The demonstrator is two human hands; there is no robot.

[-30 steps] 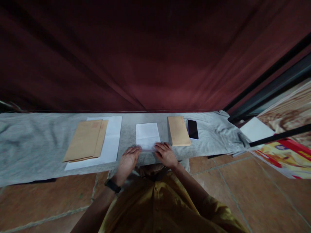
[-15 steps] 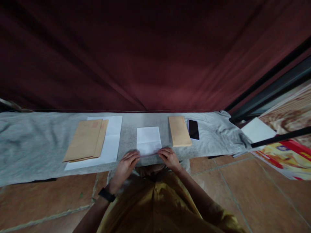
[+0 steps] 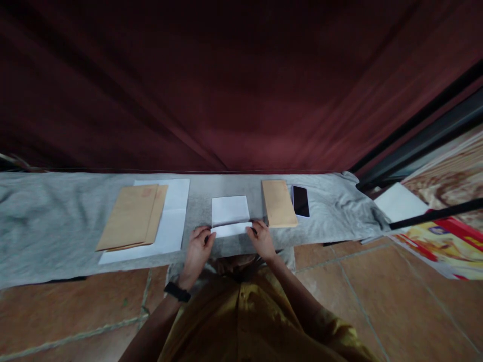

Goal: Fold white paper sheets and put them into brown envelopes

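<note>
A white sheet of paper [image 3: 230, 209] lies on the grey cloth [image 3: 56, 221] in front of me. Its near edge is lifted and turned over toward the far side. My left hand [image 3: 198, 250] pinches the left corner of that lifted edge. My right hand [image 3: 260, 240] pinches the right corner. A single brown envelope [image 3: 278, 202] lies just right of the paper. A dark phone [image 3: 301, 200] rests beside that envelope.
Brown envelopes [image 3: 132, 216] lie stacked on white sheets [image 3: 173, 216] at the left. A dark red curtain [image 3: 226, 90] hangs behind the cloth. Tiled floor [image 3: 377, 296] shows near me, with a coloured poster [image 3: 445, 241] and white paper [image 3: 398, 201] at the right.
Both hands slid back to the paper's near edge, gripped its corners and lifted it, folding it over toward the far side. The sheet now looks shorter.
</note>
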